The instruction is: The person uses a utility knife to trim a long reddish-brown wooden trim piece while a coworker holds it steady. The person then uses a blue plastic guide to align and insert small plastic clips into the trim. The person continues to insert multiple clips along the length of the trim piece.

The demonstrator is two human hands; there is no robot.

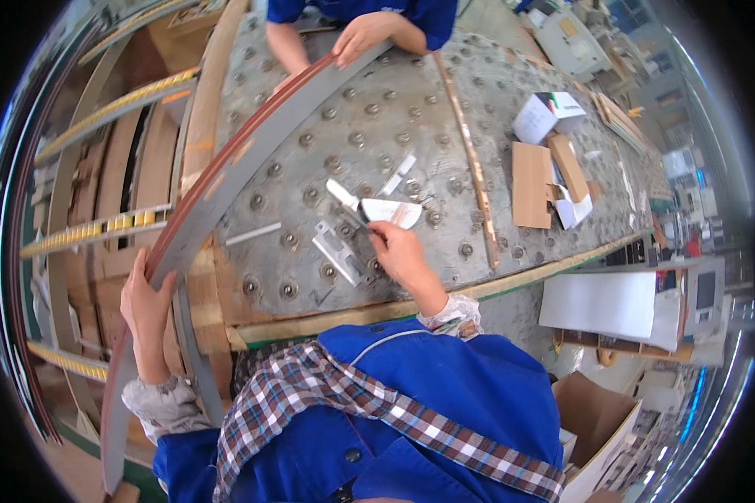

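A long grey panel strip (256, 153) with a reddish-brown edge runs from the lower left to the far side of the table. My left hand (148, 308) is closed around its near part, thumb on the grey face. My right hand (401, 258) is over the table with its fingers pinched together; a thin dark piece (354, 216) shows at the fingertips, too unclear to name. Just beyond it lie a white half-round piece (392, 213) and a white-handled tool (342, 194). A slotted metal bracket (338, 253) lies left of that hand.
Across the table, a co-worker's hands (362, 38) rest on the strip's far end. Ball rollers stud the metal tabletop (377, 109). A narrow wooden strip (470, 163), cardboard pieces (531, 184) and a white box (535, 119) lie right. Yellow roller rails (101, 228) stand left.
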